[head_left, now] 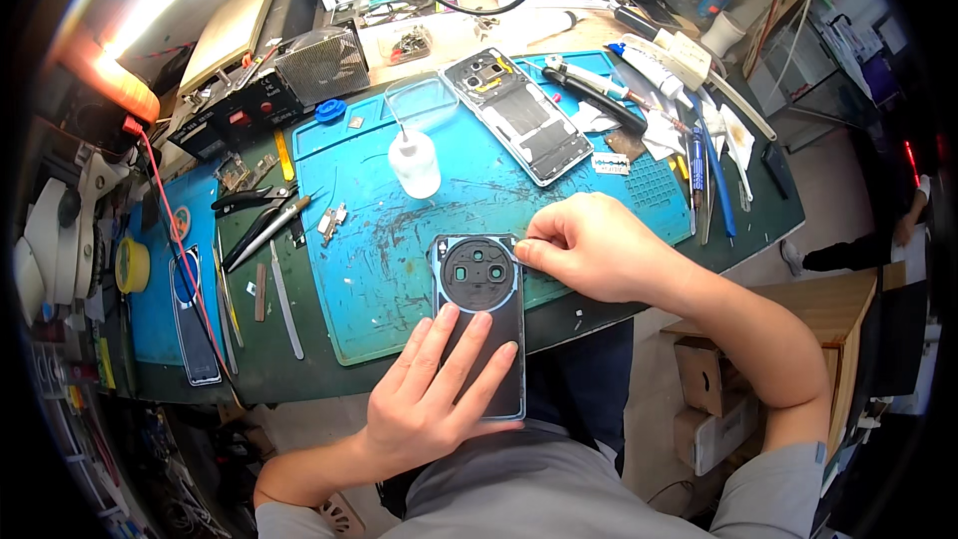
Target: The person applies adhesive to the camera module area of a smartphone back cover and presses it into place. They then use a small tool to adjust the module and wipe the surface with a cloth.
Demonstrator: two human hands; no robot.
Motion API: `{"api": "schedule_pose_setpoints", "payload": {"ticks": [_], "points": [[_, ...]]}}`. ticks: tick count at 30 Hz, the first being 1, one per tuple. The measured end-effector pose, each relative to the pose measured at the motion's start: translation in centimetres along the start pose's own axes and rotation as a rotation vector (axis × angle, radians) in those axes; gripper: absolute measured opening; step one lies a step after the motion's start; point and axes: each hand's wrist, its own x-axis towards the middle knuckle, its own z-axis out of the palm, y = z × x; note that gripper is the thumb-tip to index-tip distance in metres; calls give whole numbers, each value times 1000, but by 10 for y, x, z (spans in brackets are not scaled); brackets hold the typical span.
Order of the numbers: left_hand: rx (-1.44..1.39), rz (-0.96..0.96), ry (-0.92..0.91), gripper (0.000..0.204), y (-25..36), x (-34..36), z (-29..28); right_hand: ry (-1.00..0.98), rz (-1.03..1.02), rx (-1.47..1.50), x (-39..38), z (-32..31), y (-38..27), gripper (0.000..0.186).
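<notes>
A dark phone back cover (507, 359) with a large round camera ring (477, 273) lies at the near edge of the blue work mat, partly past it. My left hand (429, 394) rests flat on its lower part, fingers spread. At the cover's upper right corner, my right hand (589, 245) is closed in a pinch; whatever sits between thumb and finger is hidden. Farther off, an opened phone (519, 120) lies tilted with its insides showing. A white dispenser bottle (414, 165) stands left of that phone.
Tweezers (286, 304), pliers (249, 199) and another phone panel (197, 324) lie to the left. A black power supply box (239, 110) stands behind them. Pens, a white tube (649, 68) and a razor blade (611, 163) crowd the right. A person's leg (838, 255) shows far right.
</notes>
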Motion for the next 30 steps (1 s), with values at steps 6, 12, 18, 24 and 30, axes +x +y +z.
{"api": "schedule_pose_setpoints", "payload": {"ticks": [6, 12, 18, 24, 30], "points": [[-2, -25, 19, 73, 6, 1, 2, -19, -57, 7, -3, -1, 4, 26], [1, -46, 28, 72, 12, 2, 5, -58, 3, -21, -4, -4, -4, 27], [-18, -61, 40, 71, 14, 3, 6, -108, 23, -1, -3, -8, -4, 27], [-19, -75, 72, 73, 16, 4, 8, -132, 27, 3, -3, -10, -4, 27], [4, -93, 80, 74, 24, 5, 11, -181, 38, 5, -2, -12, -5, 27]]}}
